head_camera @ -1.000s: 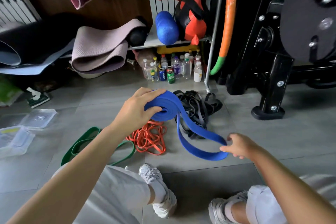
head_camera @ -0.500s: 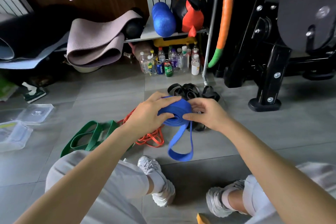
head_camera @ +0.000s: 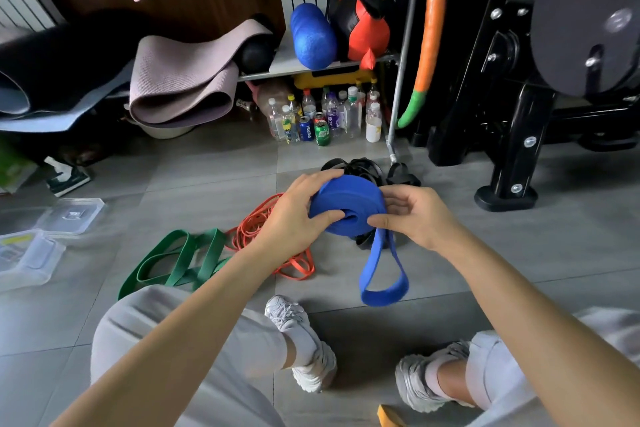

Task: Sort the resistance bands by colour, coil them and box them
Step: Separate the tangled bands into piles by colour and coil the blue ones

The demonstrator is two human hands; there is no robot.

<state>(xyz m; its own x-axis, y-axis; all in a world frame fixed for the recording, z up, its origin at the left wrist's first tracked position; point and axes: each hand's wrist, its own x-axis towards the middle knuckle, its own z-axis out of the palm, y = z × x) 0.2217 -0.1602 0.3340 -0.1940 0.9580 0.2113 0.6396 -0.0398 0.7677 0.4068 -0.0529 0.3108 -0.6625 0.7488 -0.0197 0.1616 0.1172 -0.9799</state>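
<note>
Floor: large matt grey tiles (head_camera: 519,253) with thin grout lines. A person sits on it in pale trousers and white trainers.

Both hands are raised over the tiles on the wide blue flat rubber resistance band (head_camera: 346,198), which is mostly wound into a thick coil. The left hand (head_camera: 294,215) grips the coil's left side, thumb at the centre hole. The right hand (head_camera: 415,215) pinches the right edge, thumb in front and fingers behind. A loose loop of the band hangs below the coil.

On the tiles:
- Flat green bands (head_camera: 180,260) to the left, just beside a tangle of thin orange bands (head_camera: 256,229).
- A heap of black bands (head_camera: 363,166) behind the coil, partly hidden.
- A clear plastic box (head_camera: 24,256) at the far left edge, with a separate clear lid (head_camera: 72,215) near it.

Back of room: a folded mauve mat (head_camera: 183,80) and a blue foam roller (head_camera: 311,35) on a low shelf, with bottles and cans (head_camera: 322,118) clustered underneath. A black steel machine frame (head_camera: 512,114) stands at right.
</note>
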